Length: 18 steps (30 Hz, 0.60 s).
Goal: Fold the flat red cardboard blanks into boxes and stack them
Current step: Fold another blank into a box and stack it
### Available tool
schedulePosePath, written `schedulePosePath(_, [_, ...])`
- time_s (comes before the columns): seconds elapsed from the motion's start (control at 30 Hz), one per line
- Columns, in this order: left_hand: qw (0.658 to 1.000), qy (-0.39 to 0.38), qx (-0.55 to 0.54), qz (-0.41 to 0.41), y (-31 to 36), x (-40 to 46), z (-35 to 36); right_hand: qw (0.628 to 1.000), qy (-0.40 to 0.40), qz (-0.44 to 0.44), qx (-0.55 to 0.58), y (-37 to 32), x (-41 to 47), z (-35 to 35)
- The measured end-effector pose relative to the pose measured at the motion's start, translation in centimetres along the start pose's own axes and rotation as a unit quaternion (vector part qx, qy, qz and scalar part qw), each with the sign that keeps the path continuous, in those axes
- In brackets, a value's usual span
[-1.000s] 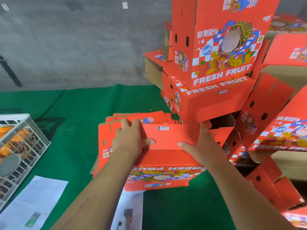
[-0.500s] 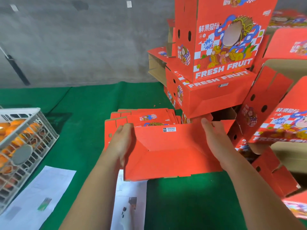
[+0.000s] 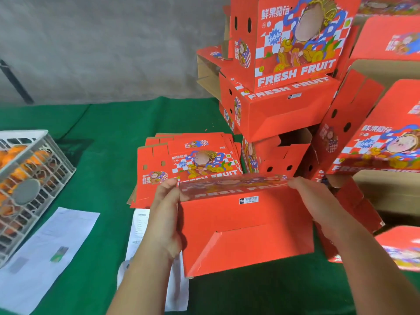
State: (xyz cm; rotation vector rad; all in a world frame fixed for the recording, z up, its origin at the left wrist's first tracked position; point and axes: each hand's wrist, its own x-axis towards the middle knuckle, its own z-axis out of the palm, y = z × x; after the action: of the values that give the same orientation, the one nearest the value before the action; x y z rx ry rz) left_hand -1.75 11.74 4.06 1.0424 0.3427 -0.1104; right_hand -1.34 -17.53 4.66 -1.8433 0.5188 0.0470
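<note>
I hold a folded red box (image 3: pixel 245 226) between both hands above the green cloth, its closed bottom with a barcode label facing me and its printed side tipped away. My left hand (image 3: pixel 167 214) grips the box's left side, thumb on the bottom face. My right hand (image 3: pixel 318 203) grips the right side, fingers curled round the far edge. Behind the box lies a pile of flat red blanks (image 3: pixel 186 162), printed side up. A leaning stack of folded boxes (image 3: pixel 284 87) rises at the back right.
More folded boxes (image 3: pixel 375 142) crowd the right side, some tipped over. A white plastic crate (image 3: pixel 34 178) of oranges stands at the left. Paper sheets (image 3: pixel 50 246) lie on the green cloth (image 3: pixel 109 133) near me. A grey wall runs behind.
The box has been lifted toward me and tipped, so its bottom face shows more fully and the printed front faces away. Both hands shifted from the top flap to the box's sides.
</note>
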Motion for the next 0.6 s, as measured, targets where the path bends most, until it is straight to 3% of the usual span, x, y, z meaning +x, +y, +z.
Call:
schedulePosePath(0.17, [0.996, 0.013, -0.039, -0.076, -1.6, -0.5, 0.7, 0.999, 0.003, -0.033, 0.017, 1.8, -0.1, -1.8])
schedulePosePath(0.33, [0.968, -0.062, 0.038, -0.239, -3.6, -0.7, 3.4, 0.998, 0.019, -0.023, 0.047, 3.0, -0.4, -4.7])
schedulePosePath(0.43, [0.968, -0.055, 0.057, -0.239, -5.4, -1.0, 5.3, 0.996, 0.024, 0.009, 0.081, 4.3, -0.3, -7.1])
schedulePosePath(0.6, [0.988, -0.033, 0.01, -0.148, -8.8, -1.7, 7.5, 0.993, 0.015, 0.02, 0.115, 6.0, 0.8, -10.8])
